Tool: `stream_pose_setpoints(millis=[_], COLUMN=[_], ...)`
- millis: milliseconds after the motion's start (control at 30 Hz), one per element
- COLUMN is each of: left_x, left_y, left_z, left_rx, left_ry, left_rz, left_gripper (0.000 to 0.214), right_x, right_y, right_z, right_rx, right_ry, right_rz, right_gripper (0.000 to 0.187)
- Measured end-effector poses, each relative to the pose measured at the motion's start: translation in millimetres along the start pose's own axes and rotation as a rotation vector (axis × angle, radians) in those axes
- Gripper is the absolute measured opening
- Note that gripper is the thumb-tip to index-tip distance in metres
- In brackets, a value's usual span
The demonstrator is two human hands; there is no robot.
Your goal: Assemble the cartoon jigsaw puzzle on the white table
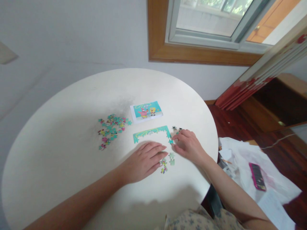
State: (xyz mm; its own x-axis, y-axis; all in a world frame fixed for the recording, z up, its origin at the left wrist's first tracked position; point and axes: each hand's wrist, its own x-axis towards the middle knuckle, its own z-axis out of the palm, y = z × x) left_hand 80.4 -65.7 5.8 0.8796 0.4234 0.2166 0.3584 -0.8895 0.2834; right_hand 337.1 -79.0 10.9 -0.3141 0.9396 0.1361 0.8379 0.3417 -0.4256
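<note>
A partly joined jigsaw puzzle border [153,131] in teal and yellow-green lies on the white round table, with a top strip and a short right side. My right hand [189,146] is at the lower end of that right side, thumb and index finger closed about a teal puzzle piece [171,141]. Flat on the table below the border rests my left hand [145,161], fingers stretched out and holding nothing visible. Close to its fingertips are a small group of colourful pieces [163,166] and a pale green joined pair of pieces [172,158].
Loose puzzle pieces [111,127] are heaped left of the border. Behind it lies a picture card [146,111] with cartoon figures. A few dark pieces [174,128] sit beyond my right hand. Right of the table, a pink-cased phone [257,176] lies on white sheeting.
</note>
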Motion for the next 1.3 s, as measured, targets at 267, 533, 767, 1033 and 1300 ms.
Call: stream_pose_setpoints(millis=[267,533,767,1033,1300], left_x=[-0.9,-0.5,0.0,0.0,0.3], left_y=[-0.7,0.0,0.0,0.8,0.4], left_z=[0.4,-0.2,-0.1,-1.3,-0.4], left_rx=[-0.007,0.002,-0.006,-0.015,-0.006], left_ry=[0.012,0.018,0.026,0.027,0.025], left_rz=[0.006,0.011,0.017,0.007,0.01], left_gripper=[0.035,0.035,0.035,0.034,0.034], right_x=[-1.7,-3.5,-2.2,-1.2,-0.5], right_y=[3.3,15.1,18.1,15.9,18.1], right_z=[-0.8,-5.7,-5.6,-6.4,-4.3], right_rx=[0.016,0.045,0.056,0.074,0.086], right_ry=[0.026,-0.012,-0.034,-0.01,-0.014], right_rz=[-0.036,-0.048,-0.105,-0.125,-0.142], right_gripper=[0.022,0.03,0.029,0.025,0.024])
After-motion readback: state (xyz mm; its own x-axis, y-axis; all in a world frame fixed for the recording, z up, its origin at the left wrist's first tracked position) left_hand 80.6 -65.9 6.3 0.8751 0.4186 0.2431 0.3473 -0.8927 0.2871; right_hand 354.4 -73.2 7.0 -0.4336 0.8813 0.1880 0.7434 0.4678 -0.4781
